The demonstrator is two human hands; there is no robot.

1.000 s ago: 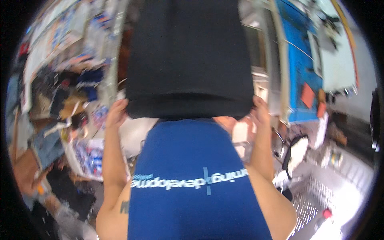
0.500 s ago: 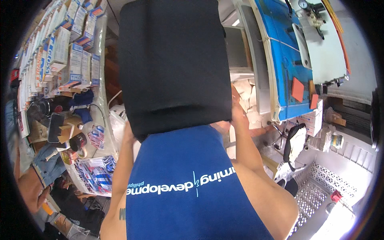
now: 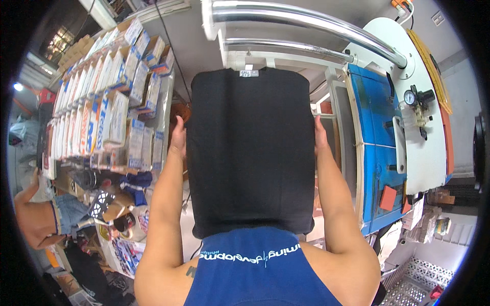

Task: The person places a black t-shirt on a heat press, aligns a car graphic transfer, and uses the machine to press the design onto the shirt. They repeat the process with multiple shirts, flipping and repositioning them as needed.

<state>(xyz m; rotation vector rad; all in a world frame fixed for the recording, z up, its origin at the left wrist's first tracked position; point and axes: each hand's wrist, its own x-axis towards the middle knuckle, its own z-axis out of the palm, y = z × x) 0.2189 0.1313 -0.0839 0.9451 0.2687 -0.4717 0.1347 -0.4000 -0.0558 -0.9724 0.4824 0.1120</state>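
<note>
A black T-shirt [image 3: 252, 153] lies smooth and stretched over a flat rectangular board in front of me, its neck label at the far end. The board itself is covered by the cloth. My left hand [image 3: 178, 135] is at the shirt's left edge, towards the far half, its visible fingers pointing forward and stretched out. At the right edge, about level with it, my right hand [image 3: 320, 135] also has its visible fingers stretched forward along the cloth. Part of each hand's fingers is hidden beside the shirt's edge.
A press machine [image 3: 426, 148] with a pressure gauge and a blue framed screen [image 3: 377, 148] stands close on the right. Metal rails [image 3: 306, 20] cross beyond the shirt. Stacked boxes [image 3: 117, 107] fill a left table; another person [image 3: 43, 219] is at far left.
My hands have moved from the near end of the shirt forward along both its sides. The view has tilted up, bringing the shirt's far end and the rails into sight.
</note>
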